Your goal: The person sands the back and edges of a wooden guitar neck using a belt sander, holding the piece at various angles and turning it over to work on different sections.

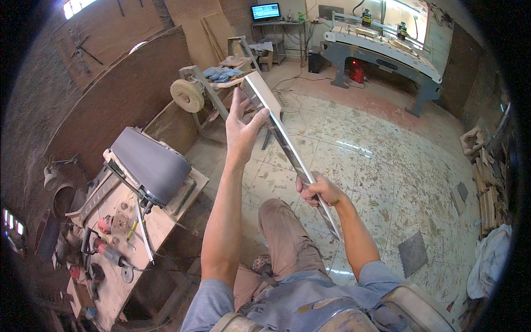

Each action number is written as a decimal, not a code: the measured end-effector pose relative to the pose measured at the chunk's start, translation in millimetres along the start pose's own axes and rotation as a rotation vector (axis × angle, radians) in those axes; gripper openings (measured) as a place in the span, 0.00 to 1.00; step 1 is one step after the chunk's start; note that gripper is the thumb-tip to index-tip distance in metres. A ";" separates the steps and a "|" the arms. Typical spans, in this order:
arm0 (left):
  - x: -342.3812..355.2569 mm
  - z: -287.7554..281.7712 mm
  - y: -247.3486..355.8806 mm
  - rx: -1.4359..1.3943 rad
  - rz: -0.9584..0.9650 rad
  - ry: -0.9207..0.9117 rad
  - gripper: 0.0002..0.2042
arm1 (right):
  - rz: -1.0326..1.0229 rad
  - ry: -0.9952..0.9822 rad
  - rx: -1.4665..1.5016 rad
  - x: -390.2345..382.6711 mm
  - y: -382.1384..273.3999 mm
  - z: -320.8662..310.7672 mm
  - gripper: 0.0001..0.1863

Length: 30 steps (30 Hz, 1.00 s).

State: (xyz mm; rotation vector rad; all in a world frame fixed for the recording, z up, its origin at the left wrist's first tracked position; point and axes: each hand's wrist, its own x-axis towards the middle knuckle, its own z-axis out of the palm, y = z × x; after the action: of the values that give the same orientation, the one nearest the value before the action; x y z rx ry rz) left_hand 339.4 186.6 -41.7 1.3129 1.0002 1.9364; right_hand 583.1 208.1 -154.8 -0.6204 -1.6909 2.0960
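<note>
A long, thin panel (287, 145) with a white edge and a dark, glossy side slants before me, seen almost edge-on. Its far end is broader and pale. Near that end my left hand (242, 130) supports it, thumb against the edge and fingers stretched along the dark side. My right hand (321, 192) is wrapped round the panel closer to its near end, fingers curled over the edge. Both hands keep it in the air above the floor, in front of my knee.
On the left, a workbench (182, 207) carries a belt sander (152, 163), an angle grinder (109, 252) and small tools. Beyond stands a frame with a round buffing wheel (187, 96). A CNC machine (387, 52) is at the back right; wood pieces (488, 193) are stacked right.
</note>
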 end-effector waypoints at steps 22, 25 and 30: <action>-84.5 17.0 7.1 0.172 -0.109 -1.002 0.41 | -0.553 0.753 -0.412 79.3 113.1 -29.8 0.11; -81.9 12.8 8.0 0.175 -0.123 -0.984 0.40 | -0.588 0.759 -0.422 93.0 131.7 -45.4 0.10; -84.8 6.8 11.1 0.149 -0.177 -0.954 0.41 | -0.613 0.742 -0.421 100.3 131.0 -43.7 0.08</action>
State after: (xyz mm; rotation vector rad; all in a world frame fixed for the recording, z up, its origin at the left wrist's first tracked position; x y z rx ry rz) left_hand 374.1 114.6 -72.9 1.8663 0.7158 0.8956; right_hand 521.9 271.1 -301.1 -0.7497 -1.5812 0.9252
